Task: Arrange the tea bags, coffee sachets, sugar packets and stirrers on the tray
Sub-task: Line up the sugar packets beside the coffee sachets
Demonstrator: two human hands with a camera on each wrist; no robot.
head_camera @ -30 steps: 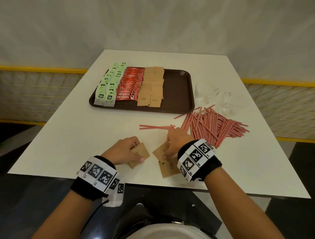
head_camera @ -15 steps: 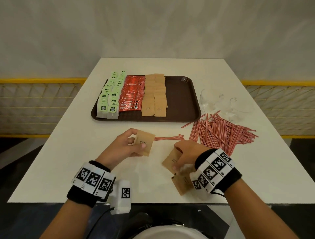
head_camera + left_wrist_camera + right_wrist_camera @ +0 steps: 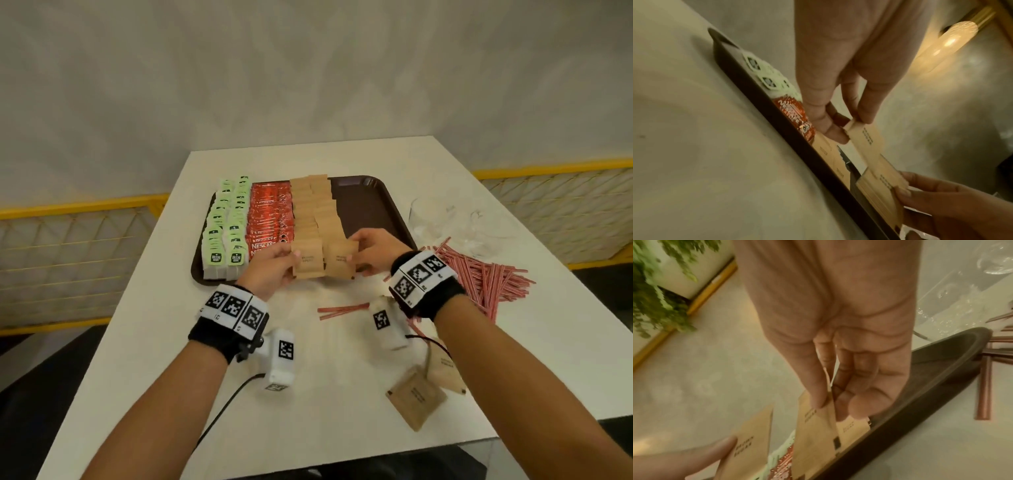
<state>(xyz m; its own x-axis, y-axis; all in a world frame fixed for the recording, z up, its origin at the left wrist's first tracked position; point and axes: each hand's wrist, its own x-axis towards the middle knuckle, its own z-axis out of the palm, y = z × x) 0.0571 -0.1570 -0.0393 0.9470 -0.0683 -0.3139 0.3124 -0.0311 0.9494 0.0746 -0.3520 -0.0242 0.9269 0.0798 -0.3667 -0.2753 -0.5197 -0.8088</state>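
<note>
Over the tray's (image 3: 373, 202) near edge: left hand (image 3: 270, 270) pinching one brown sugar packet (image 3: 308, 262), right hand (image 3: 375, 255) pinching another (image 3: 339, 258), side by side. On the tray: tea bags (image 3: 226, 233), coffee sachets (image 3: 270, 219), sugar rows. Right of the tray: stirrers (image 3: 486, 277) heaped on the table (image 3: 154, 342). Nearer than the tray: two loose packets (image 3: 416, 397).

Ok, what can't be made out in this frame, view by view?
- Head view: print on the packets pinched by the left hand and right hand is too small to read.
- Head view: clear glassware is too faint to identify.
- Right wrist view: motion blur smears the tray.
- Left wrist view: the fingers hide part of the coffee sachets.
</note>
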